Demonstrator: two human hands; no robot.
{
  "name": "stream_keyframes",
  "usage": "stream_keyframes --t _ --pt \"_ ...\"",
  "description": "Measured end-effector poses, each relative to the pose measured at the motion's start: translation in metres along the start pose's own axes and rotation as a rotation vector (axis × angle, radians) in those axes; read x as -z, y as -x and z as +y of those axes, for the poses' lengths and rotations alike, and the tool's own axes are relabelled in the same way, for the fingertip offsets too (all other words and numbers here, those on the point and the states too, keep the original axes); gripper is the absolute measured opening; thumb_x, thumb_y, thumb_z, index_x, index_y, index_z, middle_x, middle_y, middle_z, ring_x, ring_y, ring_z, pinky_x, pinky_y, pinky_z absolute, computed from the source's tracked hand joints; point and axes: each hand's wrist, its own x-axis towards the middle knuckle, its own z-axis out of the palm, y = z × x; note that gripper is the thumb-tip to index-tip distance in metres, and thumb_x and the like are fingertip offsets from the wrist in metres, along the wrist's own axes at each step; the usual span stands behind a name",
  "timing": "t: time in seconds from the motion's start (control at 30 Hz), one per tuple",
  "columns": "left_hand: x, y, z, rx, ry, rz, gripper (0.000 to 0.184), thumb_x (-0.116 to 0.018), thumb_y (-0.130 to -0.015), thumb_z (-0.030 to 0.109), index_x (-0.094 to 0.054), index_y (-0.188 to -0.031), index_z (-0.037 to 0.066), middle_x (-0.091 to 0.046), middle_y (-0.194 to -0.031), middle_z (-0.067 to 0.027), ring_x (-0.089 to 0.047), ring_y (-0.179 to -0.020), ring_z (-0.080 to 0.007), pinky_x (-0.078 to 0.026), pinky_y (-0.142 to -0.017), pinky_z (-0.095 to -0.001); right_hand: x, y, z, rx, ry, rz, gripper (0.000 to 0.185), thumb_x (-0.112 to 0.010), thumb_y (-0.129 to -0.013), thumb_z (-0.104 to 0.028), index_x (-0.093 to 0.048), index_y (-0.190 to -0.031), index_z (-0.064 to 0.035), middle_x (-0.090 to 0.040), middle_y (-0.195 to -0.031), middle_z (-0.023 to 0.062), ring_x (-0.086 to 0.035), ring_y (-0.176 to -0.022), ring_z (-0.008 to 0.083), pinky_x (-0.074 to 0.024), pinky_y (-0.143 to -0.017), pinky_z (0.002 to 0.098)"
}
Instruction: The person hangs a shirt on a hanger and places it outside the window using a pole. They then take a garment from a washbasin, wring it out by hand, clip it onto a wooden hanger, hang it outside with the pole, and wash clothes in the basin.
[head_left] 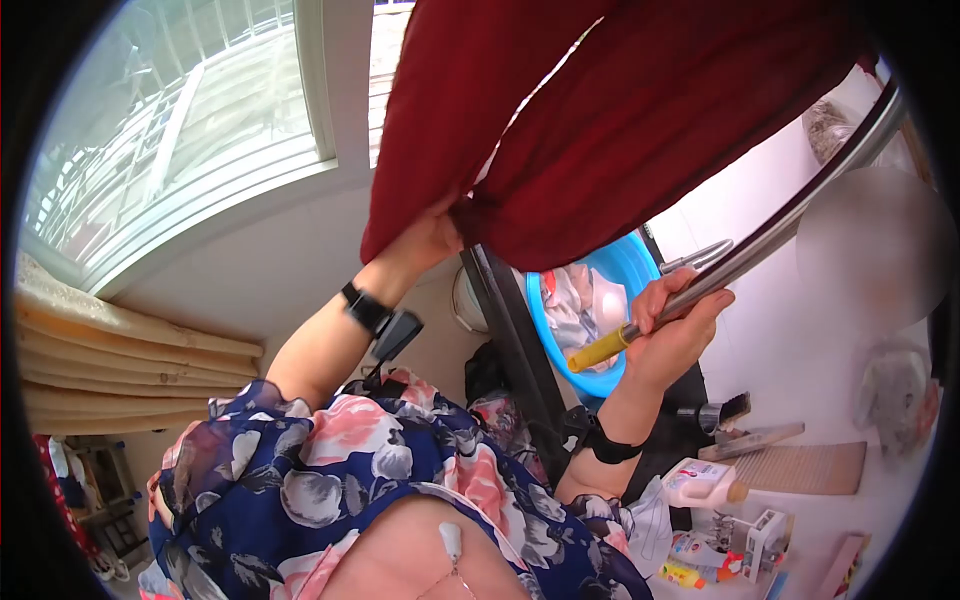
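Note:
A dark red garment [620, 120], split into two hanging lengths like trouser legs, fills the top of the view. My left hand [435, 238] is closed on its lower edge, with the fingertips partly hidden by the cloth. In my right hand [672, 335] lies a long metal pole [765, 232], its yellow end [597, 350] pointing down to the left. The fingers wrap round the pole near that end. The pole rises to the upper right, where its far end passes out of sight. Below and between my hands stands a blue basin [540, 318] with pale laundry [590, 300] in it.
A metal faucet [700, 256] is close to my right hand. A washboard [805, 468], a brush [735, 408] and a white bottle [700, 484] lie at the lower right. An open window [200, 130] and a gathered beige curtain [120, 360] are on the left.

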Motion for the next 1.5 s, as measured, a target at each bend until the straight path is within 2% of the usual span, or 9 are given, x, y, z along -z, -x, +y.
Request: stream_keyframes --t 0.17,0.27,0.43,0.5,0.63,0.77,1.03,1.2,1.5 --pt "0.013 0.065 -0.001 -0.027 -0.06 0.088 0.037 -0.056 -0.093 0.025 -0.054 -0.122 0.003 -0.058 -0.123 -0.0124 -0.058 -0.112 -0.0258 -0.048 -0.092 -0.0434 0.002 -0.002 0.0 -0.023 -0.11 0.026 0.06 -0.034 -0.097 -0.06 -0.05 -0.078 -0.0053 -0.041 -0.053 0.003 -0.033 -0.039 0.0083 -0.0252 -0.038 0.0204" --pt "0.075 0.052 -0.008 -0.009 0.058 0.182 0.028 -0.057 -0.09 0.018 -0.059 -0.118 0.013 -0.068 -0.105 -0.0005 -0.061 -0.066 -0.0064 -0.031 -0.039 -0.0186 0.007 0.001 0.011 -0.066 -0.203 0.024 0.058 -0.034 -0.098 -0.057 -0.051 -0.08 -0.0044 -0.042 -0.053 0.0032 -0.035 -0.039 0.0088 -0.0258 -0.038 0.0207" --pt "0.1 0.062 -0.033 0.442 -0.666 -0.017 0.015 -0.056 -0.089 0.021 -0.062 -0.079 0.012 -0.057 -0.064 0.0015 -0.053 -0.05 -0.0098 -0.043 -0.042 -0.0266 -0.001 -0.002 0.017 -0.015 -0.092 0.066 0.052 -0.034 -0.099 -0.051 -0.052 -0.081 -0.0055 -0.045 -0.055 0.003 -0.038 -0.04 0.0078 -0.028 -0.038 0.0207" --pt "0.014 0.099 -0.031 0.544 -1.041 -0.454 0.038 -0.061 -0.09 0.04 -0.066 -0.106 0.006 -0.069 -0.092 -0.0059 -0.065 -0.083 -0.0148 -0.053 -0.075 -0.0299 -0.008 0.0 0.032 -0.01 0.015 0.107 0.051 -0.032 -0.1 -0.048 -0.05 -0.075 -0.0076 -0.045 -0.051 0.0017 -0.039 -0.038 0.0085 -0.0286 -0.037 0.0211" --pt "-0.104 0.101 -0.013 -0.511 -1.127 -0.577 0.063 -0.063 -0.09 0.04 -0.043 -0.134 -0.001 -0.055 -0.127 -0.0159 -0.049 -0.12 -0.0209 -0.045 -0.093 -0.0339 -0.03 0.017 0.059 -0.019 -0.062 -0.015 0.046 -0.034 -0.101 -0.04 -0.05 -0.075 -0.0059 -0.048 -0.053 0.0024 -0.044 -0.04 0.0096 -0.033 -0.038 0.0216" --pt "-0.205 0.112 0.03 -0.887 -0.962 -0.656 0.068 -0.06 -0.092 0.033 -0.026 -0.141 -0.001 -0.056 -0.121 -0.02 -0.053 -0.114 -0.0226 -0.046 -0.09 -0.0358 -0.037 0.032 0.103 0.099 -0.007 -0.034 0.043 -0.039 -0.101 -0.038 -0.052 -0.082 -0.0027 -0.049 -0.055 0.003 -0.043 -0.041 0.0095 -0.0333 -0.038 0.0229" --pt "-0.226 0.057 0.021 -0.958 -0.917 -0.121 0.021 -0.061 -0.093 0.02 -0.046 -0.097 0.006 -0.051 -0.058 -0.0025 -0.053 -0.048 -0.0076 -0.041 -0.042 -0.0256 -0.057 0.039 0.096 0.182 0.004 -0.182 0.024 -0.051 -0.099 -0.028 -0.055 -0.091 -0.005 -0.052 -0.068 0.0007 -0.048 -0.055 0.0087 -0.0394 -0.05 0.0225" --pt "-0.24 0.026 0.072 -1.029 -0.866 -0.239 0.018 -0.058 -0.094 0.017 -0.044 -0.092 0.006 -0.047 -0.056 0.0001 -0.048 -0.045 -0.0058 -0.039 -0.036 -0.0239 -0.036 0.036 0.18 -0.295 -0.252 -0.642 0.019 -0.066 -0.09 -0.018 -0.057 -0.102 -0.0063 -0.061 -0.079 0.0061 -0.059 -0.064 0.011 -0.045 -0.052 0.0219" --pt "-0.253 -0.001 0.131 -0.926 -0.72 -0.364 0.014 -0.051 -0.097 0.014 -0.042 -0.092 0.005 -0.043 -0.056 0.0019 -0.04 -0.04 -0.0047 -0.038 -0.033 -0.0227 -0.067 0.007 0.197 -0.261 -0.277 -0.657 0.024 -0.059 -0.094 -0.029 -0.059 -0.091 -0.005 -0.059 -0.063 0.0039 -0.047 -0.042 0.0069 -0.0329 -0.038 0.0181"
